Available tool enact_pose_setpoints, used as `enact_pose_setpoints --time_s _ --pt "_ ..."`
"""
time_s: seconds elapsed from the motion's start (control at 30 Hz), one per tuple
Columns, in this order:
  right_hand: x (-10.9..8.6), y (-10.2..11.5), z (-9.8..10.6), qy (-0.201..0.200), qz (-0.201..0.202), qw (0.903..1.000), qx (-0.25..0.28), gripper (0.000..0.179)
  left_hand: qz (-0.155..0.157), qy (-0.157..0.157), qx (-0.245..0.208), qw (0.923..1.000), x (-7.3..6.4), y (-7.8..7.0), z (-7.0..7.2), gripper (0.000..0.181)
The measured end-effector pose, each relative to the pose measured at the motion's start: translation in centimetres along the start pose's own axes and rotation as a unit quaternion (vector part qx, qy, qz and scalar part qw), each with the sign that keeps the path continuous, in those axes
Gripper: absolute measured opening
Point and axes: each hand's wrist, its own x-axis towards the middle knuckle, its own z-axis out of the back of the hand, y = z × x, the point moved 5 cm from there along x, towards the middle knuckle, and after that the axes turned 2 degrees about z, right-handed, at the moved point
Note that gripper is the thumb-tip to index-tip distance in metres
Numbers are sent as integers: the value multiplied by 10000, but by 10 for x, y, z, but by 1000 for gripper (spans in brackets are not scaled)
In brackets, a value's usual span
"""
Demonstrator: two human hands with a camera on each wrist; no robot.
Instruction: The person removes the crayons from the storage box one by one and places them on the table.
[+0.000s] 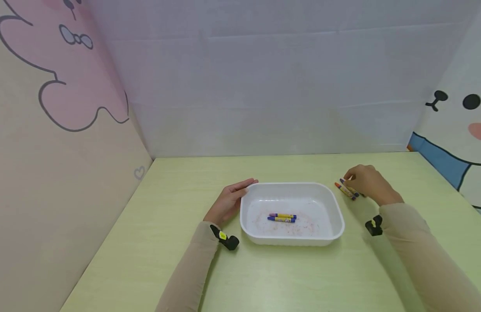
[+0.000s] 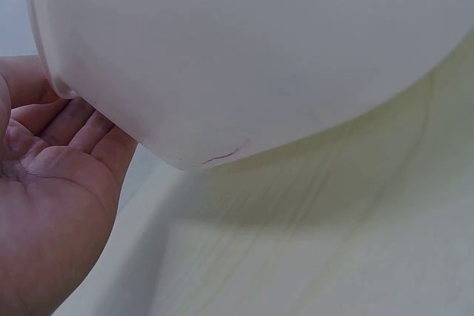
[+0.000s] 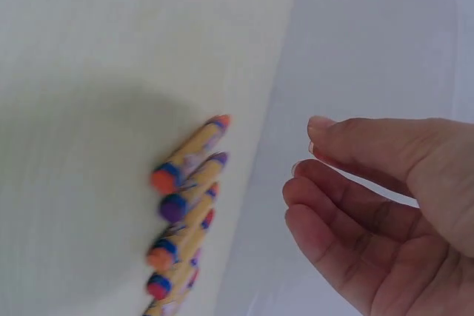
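A white plastic tray [image 1: 292, 241] stands on the table with two yellow-wrapped crayons lying side by side in it, a blue crayon [image 1: 281, 219] and a mauve-tipped crayon [image 1: 283, 215]. My left hand [image 1: 229, 200] holds the tray's far left corner, thumb at the rim and fingers against the outer wall [image 2: 244, 57]. To the right of the tray, my right hand [image 1: 366, 182] hovers over a row of several crayons. In the right wrist view its thumb and fingers are apart and hold nothing, beside an orange crayon [image 3: 191, 155] and a purple crayon [image 3: 194, 189].
Coloured crayon specks mark the tray floor. The pale yellow-green table [image 1: 178, 242] meets a white sheet [image 1: 240, 95] at the back. Panels with cartoon prints stand at the left [image 1: 80, 186] and right. A black strapped device [image 1: 374, 225] sits on the right wrist.
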Motion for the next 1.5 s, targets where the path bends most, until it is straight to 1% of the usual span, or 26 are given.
enact_pose_setpoints --time_s 0.17,0.23,0.4,0.53,0.67,0.8,0.83,0.93,1.03,1.13,1.2,1.3,1.43,1.5 --pt "3 22 11 -174 272 9994 -130 29 -32 24 26 10000 0 0 0 40" --pt "5 32 13 -201 372 9991 -83 27 -33 27 30 10000 0 0 0 40" --pt "10 61 16 -44 698 9972 249 24 -8 7 5 10000 0 1 0 40" --pt "14 85 12 191 899 9945 503 22 -6 -4 6 10000 2 2 1 41" --pt "22 104 1 491 1189 9907 433 20 5 5 18 10000 2 2 2 41" --pt "30 119 -18 903 1534 9835 309 19 -24 21 46 10000 2 2 3 41" --pt "32 122 -23 1033 1618 9809 309 19 -31 19 51 10000 2 2 3 41" --pt "34 129 -38 1449 1704 9741 340 19 -29 8 30 10000 2 2 3 41" --pt "35 136 -54 1941 1786 9639 358 18 0 -35 28 10000 1 1 3 41" --pt "36 143 -69 2406 1762 9539 330 16 32 -107 30 9999 1 2 3 40" --pt "38 146 -77 2598 1717 9498 293 14 20 -115 34 9999 1 2 3 40" --pt "39 149 -86 2782 1532 9480 185 12 -21 -82 30 10000 1 2 3 40" --pt "38 149 -92 2893 1368 9474 -27 13 -33 -59 50 10000 3 3 3 40" --pt "37 149 -93 2904 1348 9473 -101 15 -24 -59 55 10000 3 3 3 40"
